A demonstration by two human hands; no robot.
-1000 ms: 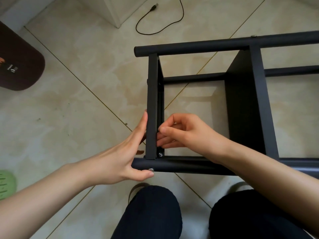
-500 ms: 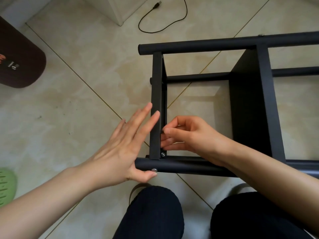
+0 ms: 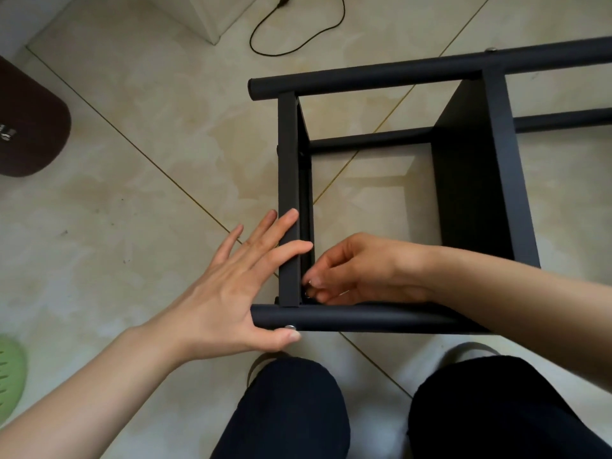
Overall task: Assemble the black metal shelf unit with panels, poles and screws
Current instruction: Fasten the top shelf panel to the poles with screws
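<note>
My right hand (image 3: 361,270) is pinching a small screw (image 3: 308,286) at the end panel's (image 3: 288,200) inner corner, fingers narrow, to fasten it to the near pole (image 3: 364,318). My left hand (image 3: 238,279) is lying flat and wide against the panel, steadying it. The shelf unit (image 3: 480,167) is lying on the tiled floor (image 3: 132,160), a cable (image 3: 298,34) beyond.

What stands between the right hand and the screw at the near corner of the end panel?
Nothing visible does. The right hand reaches inside the frame, its fingertips already at the small silver screw, beside the black metal end panel and just above the near black round pole.
</note>
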